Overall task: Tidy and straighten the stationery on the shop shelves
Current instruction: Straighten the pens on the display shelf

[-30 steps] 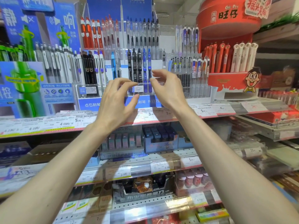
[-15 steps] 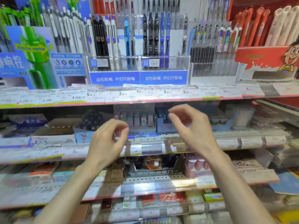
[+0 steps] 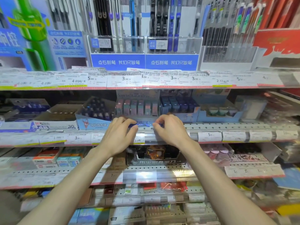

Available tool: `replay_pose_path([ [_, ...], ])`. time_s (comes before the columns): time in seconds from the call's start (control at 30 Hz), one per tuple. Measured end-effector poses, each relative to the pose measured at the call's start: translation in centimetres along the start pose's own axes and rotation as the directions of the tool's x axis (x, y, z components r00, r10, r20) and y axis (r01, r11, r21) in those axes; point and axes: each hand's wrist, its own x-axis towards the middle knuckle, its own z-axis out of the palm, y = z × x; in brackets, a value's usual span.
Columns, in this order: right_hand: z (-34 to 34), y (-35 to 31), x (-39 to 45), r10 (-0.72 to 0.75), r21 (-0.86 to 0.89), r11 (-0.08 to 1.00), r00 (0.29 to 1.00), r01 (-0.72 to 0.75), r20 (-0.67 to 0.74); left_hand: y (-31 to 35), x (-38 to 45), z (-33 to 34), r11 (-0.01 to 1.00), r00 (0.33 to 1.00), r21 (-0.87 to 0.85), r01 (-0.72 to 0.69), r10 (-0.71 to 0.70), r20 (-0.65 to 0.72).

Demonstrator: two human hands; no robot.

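A pastel display box of small erasers [image 3: 137, 109] stands in the middle of the second shelf, its blue front lip facing me. My left hand [image 3: 119, 135] has its fingers curled over the left part of that lip. My right hand [image 3: 171, 129] pinches the right part of the same lip. Both hands sit just above the shelf's price-tag rail [image 3: 211, 137]. The middle of the lip shows between my fingertips.
Close on the left is a dark blue box of erasers [image 3: 95, 111], close on the right a blue box of small packs [image 3: 178, 106]. Pen racks [image 3: 144, 46] fill the top shelf. A black box [image 3: 154, 156] sits on the shelf below.
Both hands dropped from the pen rack on the top shelf to the second shelf and closed on the eraser box's front lip. The view tilted down and moved closer.
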Motion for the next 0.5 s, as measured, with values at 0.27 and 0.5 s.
replay_pose_path([
  [0.27, -1.0, -0.6, 0.6, 0.055, 0.062, 0.996, 0.991, -0.063, 0.12, -0.6, 0.6, 0.3, 1.0, 0.998, -0.008, -0.001, 0.001, 0.056],
  [0.5, -1.6, -0.6, 0.6, 0.051, 0.141, 0.986, 0.973, -0.084, 0.225, -0.8, 1.0, 0.0, 0.998, 0.998, -0.045, -0.046, 0.048, 0.051],
])
